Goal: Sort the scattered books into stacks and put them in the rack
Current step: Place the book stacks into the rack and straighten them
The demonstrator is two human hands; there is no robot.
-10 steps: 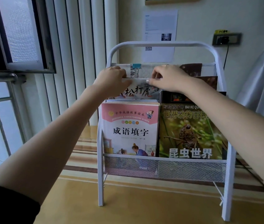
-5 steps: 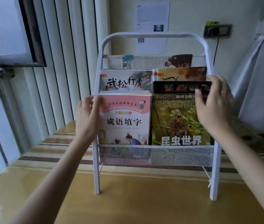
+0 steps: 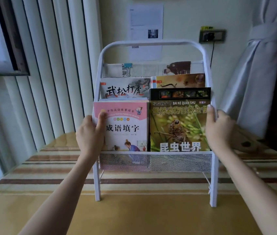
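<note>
Two hands hold the white rack (image 3: 153,43) at its sides. Left hand (image 3: 90,133) fingers are clamped on the pink book (image 3: 125,128) at the rack's left edge. Right hand (image 3: 219,129) fingers are curled around the rack's right post, beside the insect book (image 3: 178,122).

My left hand (image 3: 90,133) grips the rack's (image 3: 151,43) left post, thumb pressed on the pink book (image 3: 125,128) — my right hand (image 3: 219,128) grips the right post beside the insect book (image 3: 179,122). Both books stand upright in the front mesh tier; behind them — more books, a clipped newspaper (image 3: 144,70) at the back.
</note>
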